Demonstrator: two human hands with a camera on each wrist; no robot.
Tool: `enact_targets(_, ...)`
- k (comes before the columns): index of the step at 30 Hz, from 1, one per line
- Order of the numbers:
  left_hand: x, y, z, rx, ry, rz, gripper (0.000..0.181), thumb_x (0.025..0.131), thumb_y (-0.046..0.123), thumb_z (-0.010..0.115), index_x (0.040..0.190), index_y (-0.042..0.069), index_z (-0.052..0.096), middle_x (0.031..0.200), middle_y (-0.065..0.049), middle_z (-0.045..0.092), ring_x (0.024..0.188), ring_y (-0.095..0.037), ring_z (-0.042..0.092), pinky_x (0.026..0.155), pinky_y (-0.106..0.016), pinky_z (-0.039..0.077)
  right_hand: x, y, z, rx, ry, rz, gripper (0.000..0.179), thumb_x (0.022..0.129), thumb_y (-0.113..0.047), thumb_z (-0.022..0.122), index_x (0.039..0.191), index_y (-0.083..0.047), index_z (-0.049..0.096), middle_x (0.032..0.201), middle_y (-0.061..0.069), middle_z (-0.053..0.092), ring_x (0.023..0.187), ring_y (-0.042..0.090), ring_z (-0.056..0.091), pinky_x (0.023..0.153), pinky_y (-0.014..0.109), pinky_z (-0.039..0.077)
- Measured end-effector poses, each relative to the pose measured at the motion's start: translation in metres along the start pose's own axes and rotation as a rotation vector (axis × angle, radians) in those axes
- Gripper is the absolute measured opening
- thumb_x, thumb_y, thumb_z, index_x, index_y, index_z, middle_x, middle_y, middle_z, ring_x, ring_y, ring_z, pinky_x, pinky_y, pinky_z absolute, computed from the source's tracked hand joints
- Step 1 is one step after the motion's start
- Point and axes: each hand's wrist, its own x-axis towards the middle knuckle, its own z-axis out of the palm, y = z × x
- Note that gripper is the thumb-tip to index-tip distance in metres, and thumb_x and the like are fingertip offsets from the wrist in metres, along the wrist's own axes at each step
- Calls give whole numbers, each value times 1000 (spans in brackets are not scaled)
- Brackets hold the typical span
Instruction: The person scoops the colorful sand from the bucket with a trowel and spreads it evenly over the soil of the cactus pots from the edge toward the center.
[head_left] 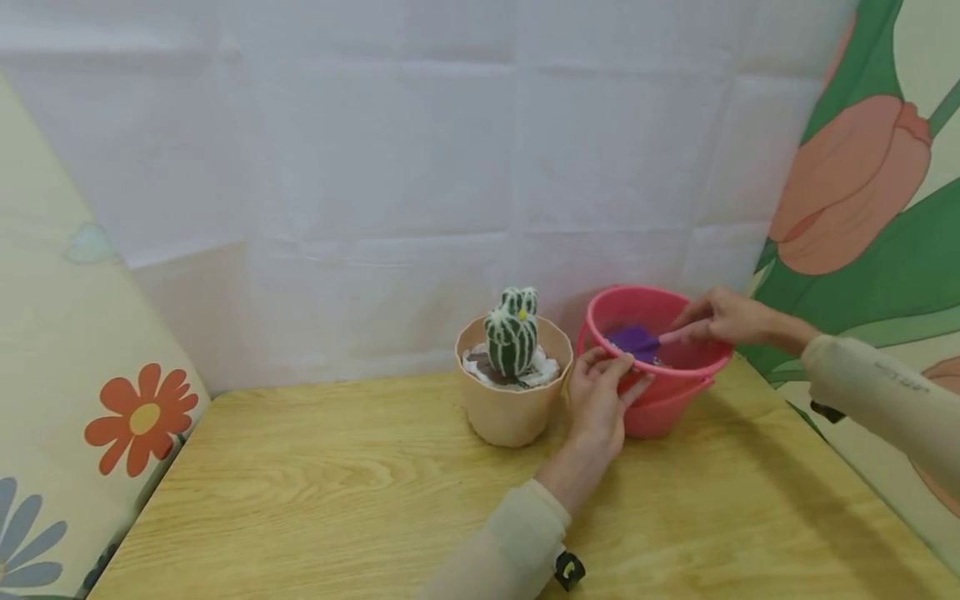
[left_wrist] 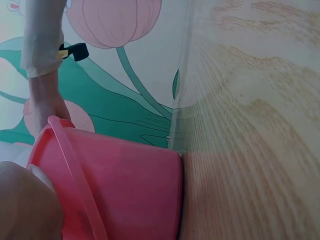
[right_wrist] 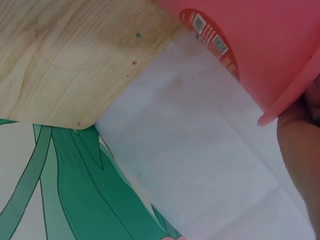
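Note:
A pink bucket (head_left: 660,408) stands upright on the wooden table, its handle hanging down the outside. My left hand (head_left: 600,404) grips the bucket's near left rim, seen also at the lower left of the left wrist view. Over the right side of the rim reaches my right hand (head_left: 723,317), holding the handle of a small purple shovel (head_left: 634,342). The shovel's blade is down inside the bucket, among small bits that are mostly hidden by the near wall. In the right wrist view, the right hand (right_wrist: 300,140) shows only partly, beside the bucket's rim.
Just left of the bucket, a peach pot (head_left: 506,412) holds a striped green cactus (head_left: 512,346) with white material round its base. A white cloth (head_left: 360,183) hangs behind the table (head_left: 322,483). Flower-painted panels (head_left: 862,183) flank both sides.

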Motion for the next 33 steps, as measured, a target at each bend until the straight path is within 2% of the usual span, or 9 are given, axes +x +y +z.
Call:
enact_targets(5,-1,1,-1,-1,3,-8,34,86,-9,72,114,1,56,92,-11,60,86,-26,67,83,-49,61,-1,1,0,17,-8,-21,24,99,-6,63,120,4,72,108,16,73,51,11,46,48,27,47)
enact_targets(11,-3,-3,-2,-5,3,-23,33,86,-9,72,113,2,56,93,-11,60,88,-27,67,83,-49,61,-8,2,-4,56,-64,-1,23,98,-6,65,117,4,72,94,15,74,55,15,57,52,28,53)
enact_targets(13,-2,-4,-2,-5,2,-19,32,86,-9,72,111,2,56,92,-11,60,85,-25,67,82,-49,61,-10,1,-6,62,-88,6,23,97,-7,66,117,4,73,89,14,73,54,14,56,52,27,52)
enact_targets(20,-1,-2,-2,7,7,-14,32,85,-9,73,110,2,55,91,-10,59,83,-24,67,82,-49,61,-16,-1,-12,94,-140,28,26,97,-13,67,119,1,73,87,14,72,63,17,59,62,32,57)
enact_targets(24,0,-2,-1,13,11,-18,31,87,-8,72,112,2,56,93,-12,60,85,-26,68,82,-49,61,-22,-2,-17,176,-161,72,29,99,-18,67,121,0,72,99,16,73,82,26,70,75,38,61)
enact_targets(27,1,-3,0,6,6,-14,31,87,-7,73,113,2,56,95,-13,61,88,-28,68,83,-49,61,-27,-2,-21,220,-155,94,32,100,-21,66,124,0,71,113,15,72,101,34,69,86,40,60)
enact_targets(33,2,-6,-2,-2,14,-15,32,86,-9,72,112,2,56,95,-13,60,89,-30,68,82,-49,61,-39,2,-21,301,-146,76,37,102,-16,63,130,8,64,117,19,71,107,34,67,91,37,58)
